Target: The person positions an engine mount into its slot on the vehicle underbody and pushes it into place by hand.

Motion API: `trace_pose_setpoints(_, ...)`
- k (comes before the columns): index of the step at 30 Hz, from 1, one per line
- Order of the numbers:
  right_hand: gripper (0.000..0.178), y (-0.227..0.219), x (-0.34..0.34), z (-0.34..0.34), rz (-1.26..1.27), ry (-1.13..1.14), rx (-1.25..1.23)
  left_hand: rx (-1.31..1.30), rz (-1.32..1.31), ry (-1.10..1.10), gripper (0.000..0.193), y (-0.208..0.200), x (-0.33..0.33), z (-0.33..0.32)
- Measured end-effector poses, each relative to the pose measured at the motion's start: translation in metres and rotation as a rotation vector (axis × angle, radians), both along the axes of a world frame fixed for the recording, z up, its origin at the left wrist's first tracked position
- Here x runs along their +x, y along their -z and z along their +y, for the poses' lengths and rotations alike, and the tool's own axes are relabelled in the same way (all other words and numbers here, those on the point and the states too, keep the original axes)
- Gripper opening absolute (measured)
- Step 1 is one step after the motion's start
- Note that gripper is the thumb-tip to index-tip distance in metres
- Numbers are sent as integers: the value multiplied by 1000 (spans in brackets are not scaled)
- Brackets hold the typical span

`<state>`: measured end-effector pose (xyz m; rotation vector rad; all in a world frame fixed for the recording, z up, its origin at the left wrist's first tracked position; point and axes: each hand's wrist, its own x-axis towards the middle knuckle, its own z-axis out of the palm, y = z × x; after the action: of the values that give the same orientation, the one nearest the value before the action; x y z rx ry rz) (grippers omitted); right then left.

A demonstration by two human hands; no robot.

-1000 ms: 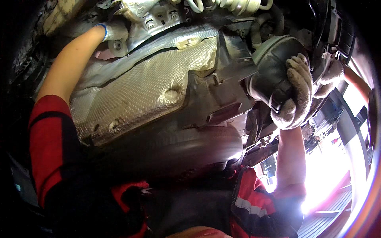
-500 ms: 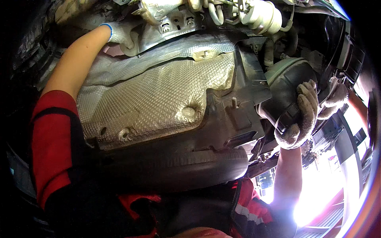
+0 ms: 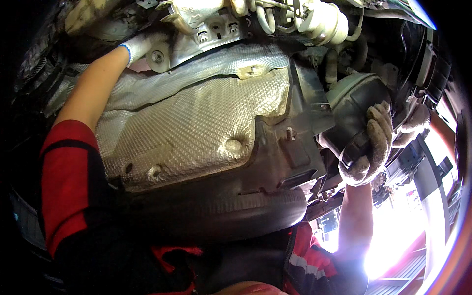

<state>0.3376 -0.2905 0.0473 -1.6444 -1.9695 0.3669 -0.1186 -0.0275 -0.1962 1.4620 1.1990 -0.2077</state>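
Above me is a vehicle's underside. My left hand (image 3: pixel 142 46), in a white glove with a blue-edged cuff, reaches up at the upper left beside a metal bracket with a round bushing (image 3: pixel 158 57); its fingers are lost in shadow. At the right, my right hand (image 3: pixel 377 142), in a worn grey glove, is wrapped around the lower end of a black plastic housing (image 3: pixel 350 125). Another person's gloved hand (image 3: pixel 415 125) is close by on the far right, near the same housing. Between my arms spreads a dimpled silver heat shield (image 3: pixel 196 128).
A dark panel with an upright threaded stud (image 3: pixel 289 132) borders the shield. Below it runs a black rounded rubber-like part (image 3: pixel 246 211). A pale cylindrical canister (image 3: pixel 327 23) and bent pipes sit at the top. Bright light glares at lower right.
My left hand has shifted slightly down and left, and the bracket's round bushing now shows beside it. My right hand keeps its grip on the black housing.
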Motion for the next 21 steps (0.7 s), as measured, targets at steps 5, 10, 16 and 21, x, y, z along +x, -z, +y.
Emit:
trace_pose_setpoints(5,53,-1,-4,1,-12,9,-13,185,38,-70,58,30,6,-1)
trace_pose_setpoints(10,53,2,-1,0,13,5,2,303,73,-72,50,51,10,-2)
trace_pose_setpoints(16,54,-1,-2,1,32,18,11,653,346,609,42,96,-69,44)
trace_pose_setpoints(21,54,-3,1,1,11,-27,-37,36,549,629,44,23,-11,47)
